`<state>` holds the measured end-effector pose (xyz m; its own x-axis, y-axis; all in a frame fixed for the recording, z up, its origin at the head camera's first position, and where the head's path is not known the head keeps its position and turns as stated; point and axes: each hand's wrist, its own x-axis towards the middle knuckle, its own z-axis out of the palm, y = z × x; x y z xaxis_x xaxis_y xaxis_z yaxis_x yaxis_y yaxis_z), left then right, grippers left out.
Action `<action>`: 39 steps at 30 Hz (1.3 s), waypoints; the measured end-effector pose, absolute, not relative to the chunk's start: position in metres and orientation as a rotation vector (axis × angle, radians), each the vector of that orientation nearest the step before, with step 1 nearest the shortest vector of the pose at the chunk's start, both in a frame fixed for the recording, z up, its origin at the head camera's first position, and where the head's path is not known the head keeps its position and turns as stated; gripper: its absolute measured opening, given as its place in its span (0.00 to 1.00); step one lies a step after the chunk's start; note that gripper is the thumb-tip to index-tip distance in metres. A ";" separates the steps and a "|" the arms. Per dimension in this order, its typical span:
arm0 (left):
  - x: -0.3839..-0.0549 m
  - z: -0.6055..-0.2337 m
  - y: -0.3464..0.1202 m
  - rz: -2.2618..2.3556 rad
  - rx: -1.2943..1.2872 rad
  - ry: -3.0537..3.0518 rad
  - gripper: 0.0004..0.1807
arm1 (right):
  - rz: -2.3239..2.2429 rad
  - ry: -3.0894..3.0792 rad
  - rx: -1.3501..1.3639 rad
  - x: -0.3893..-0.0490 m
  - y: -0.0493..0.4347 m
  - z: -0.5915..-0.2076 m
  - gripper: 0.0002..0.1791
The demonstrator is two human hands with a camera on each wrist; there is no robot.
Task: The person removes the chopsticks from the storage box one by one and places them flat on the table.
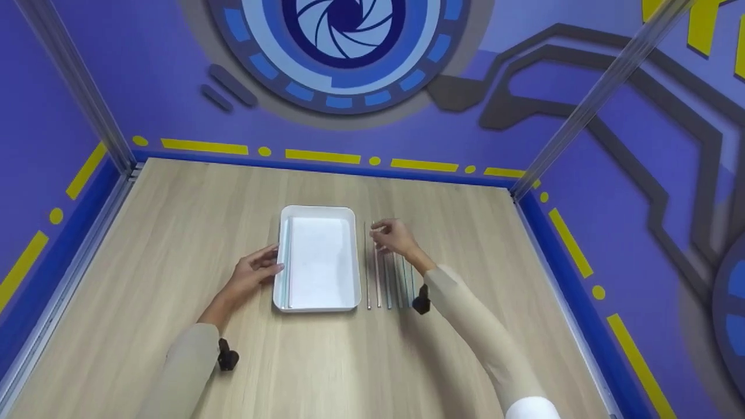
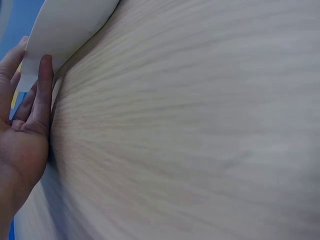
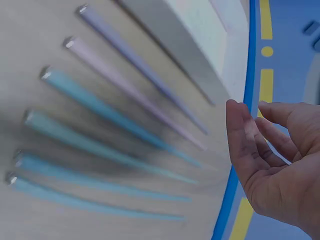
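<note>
My left hand (image 1: 250, 276): straight fingers touching tray (image 1: 326, 262) side. My right hand (image 1: 397, 237): fingers loosely bent, thumb apart, above sticks (image 3: 115, 114).

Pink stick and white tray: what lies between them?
One purple stick lies between the pink stick and the white tray; the right wrist view shows it.

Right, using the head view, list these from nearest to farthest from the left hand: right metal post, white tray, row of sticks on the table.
From the left hand:
1. White tray: at its fingertips.
2. Row of sticks: beyond the tray's right side.
3. Metal post: far right corner.
</note>
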<state>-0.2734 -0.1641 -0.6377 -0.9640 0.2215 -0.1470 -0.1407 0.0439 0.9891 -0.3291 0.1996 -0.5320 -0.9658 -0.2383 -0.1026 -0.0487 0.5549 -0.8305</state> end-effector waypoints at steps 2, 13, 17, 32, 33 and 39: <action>-0.275 -0.637 -0.162 2.006 0.092 2.055 0.39 | -1.352 2.581 -0.265 -0.333 0.187 -0.528 0.16; -0.273 -0.634 -0.173 1.970 0.044 2.094 0.40 | -1.248 2.465 -0.333 -0.350 0.094 -0.556 0.16; -0.274 -0.636 -0.170 2.012 0.053 2.056 0.39 | -1.220 2.443 -0.316 -0.343 0.065 -0.573 0.14; -0.275 -0.640 -0.161 2.005 0.015 2.089 0.37 | -1.306 2.475 -0.146 -0.322 0.023 -0.603 0.16; -0.275 -0.640 -0.162 2.000 0.019 2.093 0.37 | -1.306 2.476 -0.143 -0.322 0.022 -0.603 0.16; -0.277 -0.640 -0.164 2.020 0.041 2.078 0.37 | -1.190 2.517 -0.111 -0.326 0.021 -0.601 0.16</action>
